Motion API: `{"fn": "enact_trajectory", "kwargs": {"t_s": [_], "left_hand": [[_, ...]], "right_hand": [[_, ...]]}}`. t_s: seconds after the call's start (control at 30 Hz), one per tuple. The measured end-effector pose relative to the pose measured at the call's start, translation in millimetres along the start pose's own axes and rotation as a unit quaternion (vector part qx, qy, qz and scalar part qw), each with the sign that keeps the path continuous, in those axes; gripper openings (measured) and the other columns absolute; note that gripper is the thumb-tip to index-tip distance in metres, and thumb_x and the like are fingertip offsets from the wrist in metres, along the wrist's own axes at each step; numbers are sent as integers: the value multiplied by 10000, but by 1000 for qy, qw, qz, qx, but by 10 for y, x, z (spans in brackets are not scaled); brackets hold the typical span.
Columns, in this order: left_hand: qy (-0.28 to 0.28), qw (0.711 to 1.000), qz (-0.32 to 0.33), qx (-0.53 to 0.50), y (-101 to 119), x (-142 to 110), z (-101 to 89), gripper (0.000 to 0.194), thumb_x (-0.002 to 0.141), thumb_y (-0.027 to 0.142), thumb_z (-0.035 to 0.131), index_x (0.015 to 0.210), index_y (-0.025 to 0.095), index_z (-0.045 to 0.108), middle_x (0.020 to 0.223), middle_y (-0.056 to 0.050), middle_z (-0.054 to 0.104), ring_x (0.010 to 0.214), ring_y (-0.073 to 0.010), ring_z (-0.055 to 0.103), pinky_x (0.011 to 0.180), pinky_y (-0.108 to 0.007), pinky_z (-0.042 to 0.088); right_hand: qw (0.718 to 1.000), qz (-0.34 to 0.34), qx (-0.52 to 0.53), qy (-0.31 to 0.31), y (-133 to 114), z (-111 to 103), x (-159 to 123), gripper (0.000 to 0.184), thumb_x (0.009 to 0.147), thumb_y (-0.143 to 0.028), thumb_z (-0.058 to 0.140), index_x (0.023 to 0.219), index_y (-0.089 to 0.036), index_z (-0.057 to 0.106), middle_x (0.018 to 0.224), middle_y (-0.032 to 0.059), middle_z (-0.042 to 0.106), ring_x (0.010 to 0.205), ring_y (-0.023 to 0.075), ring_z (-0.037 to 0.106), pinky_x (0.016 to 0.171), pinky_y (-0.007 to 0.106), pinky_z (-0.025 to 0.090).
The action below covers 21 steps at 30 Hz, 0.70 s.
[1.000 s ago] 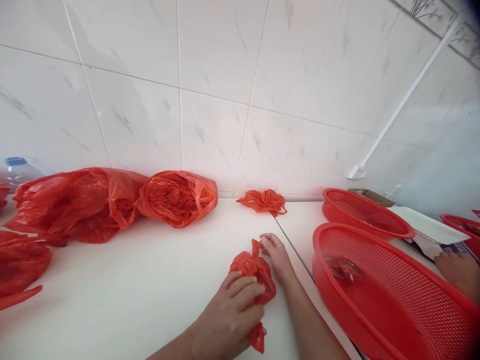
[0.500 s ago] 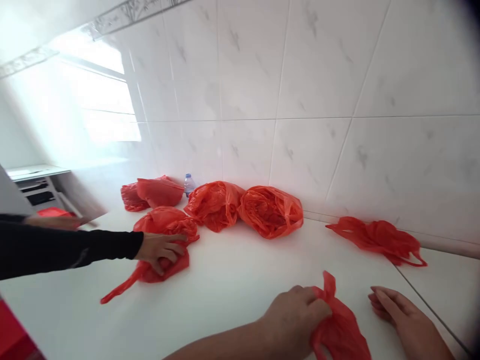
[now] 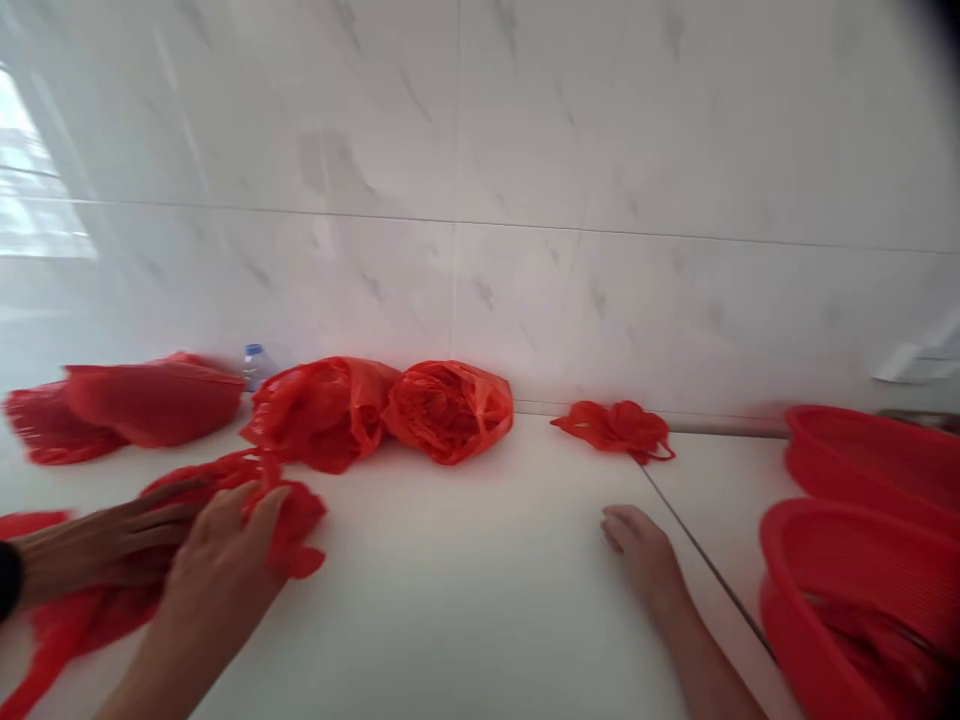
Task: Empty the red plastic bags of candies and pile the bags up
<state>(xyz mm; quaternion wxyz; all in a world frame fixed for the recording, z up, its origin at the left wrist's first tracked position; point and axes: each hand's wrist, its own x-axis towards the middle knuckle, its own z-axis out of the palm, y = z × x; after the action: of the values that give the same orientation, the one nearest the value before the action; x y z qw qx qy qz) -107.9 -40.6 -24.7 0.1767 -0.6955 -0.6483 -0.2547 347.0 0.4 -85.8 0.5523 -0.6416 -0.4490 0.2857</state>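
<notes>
My left hand (image 3: 225,550) is at the left, its fingers closed on a red plastic bag (image 3: 296,525) whose crumpled end sticks out past the fingertips. It touches or nearly touches a co-worker's hand (image 3: 112,545), which lies flat over a larger red plastic bag (image 3: 97,625); where the two bags part is blurred. Over the white tabletop (image 3: 450,600) at right of centre, my right hand (image 3: 645,555) has its fingers curled together with nothing seen in them. Beyond it, a small crumpled red bag (image 3: 619,427) lies near the wall.
Two bunched red bags (image 3: 322,410) (image 3: 454,410) sit against the tiled wall (image 3: 517,290). Farther left are more red bags (image 3: 157,400) and a blue-capped bottle (image 3: 256,368). Two red plastic baskets (image 3: 780,560) (image 3: 806,450) stand on the right. A seam crosses the tabletop.
The view has swung right, bringing the baskets into sight. My left hand has carried its red bag leftward to the co-worker's hand. My right hand stays apart, fingers curled.
</notes>
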Motion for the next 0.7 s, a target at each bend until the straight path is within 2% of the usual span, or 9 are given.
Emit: {"fn": "enact_trajectory", "kwargs": {"t_s": [0.07, 0.13, 0.2, 0.27, 0.33, 0.37, 0.43, 0.53, 0.7], "left_hand": [[3, 999, 37, 6, 67, -7, 68, 504, 813, 344, 472, 1290, 198, 394, 1492, -157, 221, 1355, -442, 200, 1022, -623, 275], [-23, 995, 89, -37, 244, -1, 194, 594, 806, 399, 498, 1356, 242, 336, 1538, -127, 137, 1372, -426, 184, 1027, -616, 280], [-96, 980, 146, -98, 491, 6, 370, 672, 797, 436, 536, 1405, 288, 292, 1554, -97, 131, 1375, -375, 235, 1036, -544, 329], [-206, 948, 195, -147, 771, 8, 574, 700, 806, 480, 547, 1431, 323, 275, 1560, -73, 156, 1373, -328, 276, 1037, -474, 366], [-293, 910, 239, -168, 1062, 10, 767, 707, 813, 561, 514, 1439, 334, 274, 1548, -75, 192, 1380, -330, 258, 1063, -498, 324], [-314, 898, 256, -171, 1203, 13, 847, 708, 817, 601, 480, 1439, 335, 271, 1541, -80, 200, 1387, -339, 230, 1077, -531, 282], [-325, 889, 277, -168, 1464, 28, 967, 684, 839, 640, 395, 1437, 338, 258, 1533, -81, 189, 1397, -341, 178, 1090, -580, 208], [-310, 893, 285, -158, 1748, 67, 1067, 651, 863, 640, 321, 1431, 329, 256, 1531, -83, 166, 1400, -332, 162, 1089, -594, 186], [-298, 897, 295, -143, 1886, 117, 1154, 637, 864, 632, 324, 1424, 338, 246, 1530, -71, 155, 1398, -332, 167, 1080, -618, 184]], "right_hand": [[1000, -14, -21, 17, -7, 43, -10, 225, 656, -391, 570, 759, -198, 624, 645, 7, 613, 617, 183, 557, 593, 309, 443], [997, -27, -55, 40, 16, 86, -8, 199, 695, -367, 538, 777, -203, 617, 725, 20, 631, 700, 197, 573, 669, 327, 453], [993, -43, -91, 61, 44, 125, -3, 192, 731, -331, 499, 818, -203, 613, 847, 45, 638, 812, 214, 580, 764, 350, 450], [987, -59, -127, 73, 64, 156, 4, 204, 748, -291, 473, 868, -200, 611, 969, 73, 615, 898, 227, 571, 819, 362, 439], [981, -77, -162, 77, 72, 171, 22, 221, 744, -250, 475, 905, -194, 616, 1051, 93, 582, 961, 239, 556, 859, 370, 424], [977, -86, -180, 76, 74, 172, 37, 232, 736, -229, 486, 920, -191, 622, 1076, 99, 571, 987, 246, 548, 884, 373, 412], [969, -99, -214, 76, 79, 163, 87, 275, 721, -196, 505, 964, -185, 633, 1106, 106, 563, 1033, 261, 534, 931, 382, 385], [957, -98, -260, 85, 100, 138, 223, 362, 728, -184, 516, 1073, -172, 625, 1183, 121, 543, 1102, 280, 510, 970, 397, 359], [940, -74, -309, 124, 167, 113, 589, 456, 751, -188, 510, 1202, -152, 569, 1394, 148, 386, 1260, 301, 399, 1021, 414, 319]]}}
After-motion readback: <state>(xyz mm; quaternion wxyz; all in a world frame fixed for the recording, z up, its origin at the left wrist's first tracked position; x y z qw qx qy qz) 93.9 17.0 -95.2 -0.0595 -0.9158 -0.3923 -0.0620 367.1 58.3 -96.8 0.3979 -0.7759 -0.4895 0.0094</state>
